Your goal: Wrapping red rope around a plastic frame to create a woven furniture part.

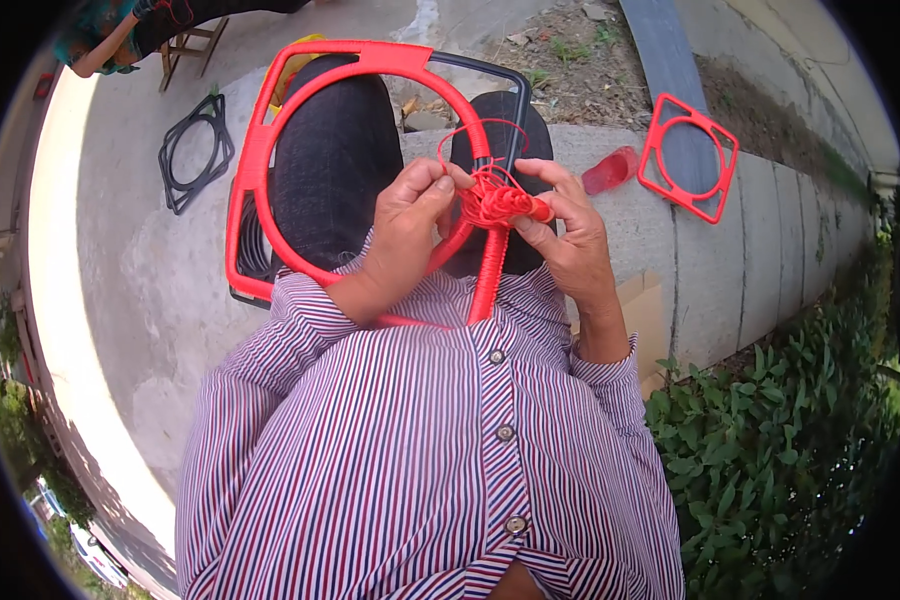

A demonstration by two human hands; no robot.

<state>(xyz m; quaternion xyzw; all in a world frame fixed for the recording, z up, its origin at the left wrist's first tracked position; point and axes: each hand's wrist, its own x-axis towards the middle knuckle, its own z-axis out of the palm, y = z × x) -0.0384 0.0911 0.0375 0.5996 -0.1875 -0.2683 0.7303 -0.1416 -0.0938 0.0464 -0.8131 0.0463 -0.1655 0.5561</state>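
A square frame with a ring inside (258,165) lies across the person's thighs (335,160), tilted, its near edge close to the striped shirt (370,450). Red cord covers most of it; a black stretch at the upper right (480,66) is bare. It looks light and stiff, so the outer bars or ring should be safe to grasp. The cord bundle (500,205) beside it seems soft and rather slick, prone to loosen or tangle, and best pinched round its tight middle. The left hand (407,215) pinches a strand with thumb and forefinger; the right hand (575,235) grips the bundle's outer end. Farther out, a dark frame (170,160) lies on the left, and a red shoe (610,171) and another red frame (656,152) lie on the right.
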